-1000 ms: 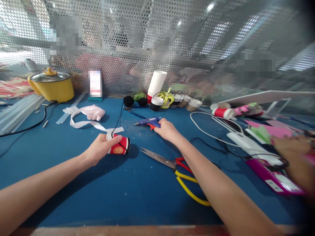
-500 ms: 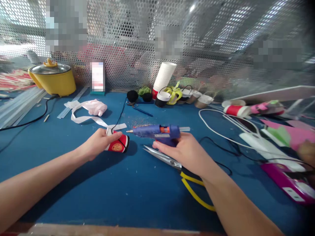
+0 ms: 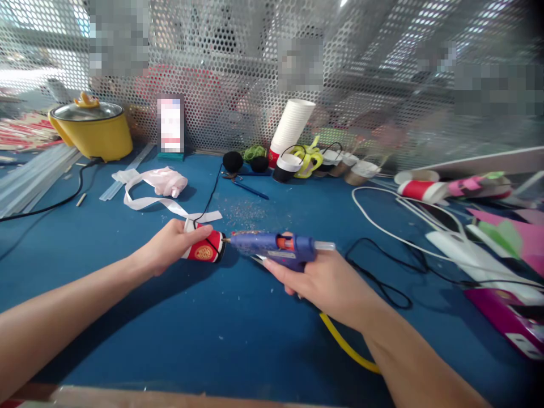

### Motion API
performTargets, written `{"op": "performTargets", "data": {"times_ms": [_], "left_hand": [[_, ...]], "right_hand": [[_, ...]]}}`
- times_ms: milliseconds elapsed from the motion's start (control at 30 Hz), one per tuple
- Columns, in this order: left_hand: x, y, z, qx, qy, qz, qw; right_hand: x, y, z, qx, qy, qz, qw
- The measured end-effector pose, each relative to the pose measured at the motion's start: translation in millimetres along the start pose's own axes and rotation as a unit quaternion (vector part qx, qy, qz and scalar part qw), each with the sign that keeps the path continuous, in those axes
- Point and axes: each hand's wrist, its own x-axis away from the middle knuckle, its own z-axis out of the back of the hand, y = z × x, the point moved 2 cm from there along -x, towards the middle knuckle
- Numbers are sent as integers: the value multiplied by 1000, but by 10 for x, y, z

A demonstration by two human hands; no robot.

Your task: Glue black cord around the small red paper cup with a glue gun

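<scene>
The left hand (image 3: 174, 247) was clenched around a small red paper cup (image 3: 204, 250) lying on its side on the blue counter (image 3: 170, 340), a white ribbon (image 3: 170, 205) and a thin black cord (image 3: 211, 192) at its top. The right hand (image 3: 327, 280) gripped a blue hot glue gun (image 3: 276, 248), its nozzle touching the cup's rim. I judged the gluing was only starting: no glue bead was visible, and the ribbon lay mostly loose. Finished-looking cups (image 3: 293, 164) stood by the mesh wall.
</scene>
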Motion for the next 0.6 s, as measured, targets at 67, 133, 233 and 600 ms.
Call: {"op": "performTargets", "data": {"times_ms": [67, 133, 233, 600], "left_hand": [[-22, -18, 8, -5, 14, -19, 1000], [-41, -32, 5, -3, 20, -31, 999], [-53, -32, -8, 5, 26, -34, 999], [-93, -97, 0, 28, 15, -31, 999]], "right_hand": [[-5, 4, -10, 18, 7, 17, 1000], [-17, 11, -18, 37, 16, 49, 998], [-27, 24, -22, 54, 32, 90, 994], [46, 57, -37, 119, 42, 169, 978]]}}
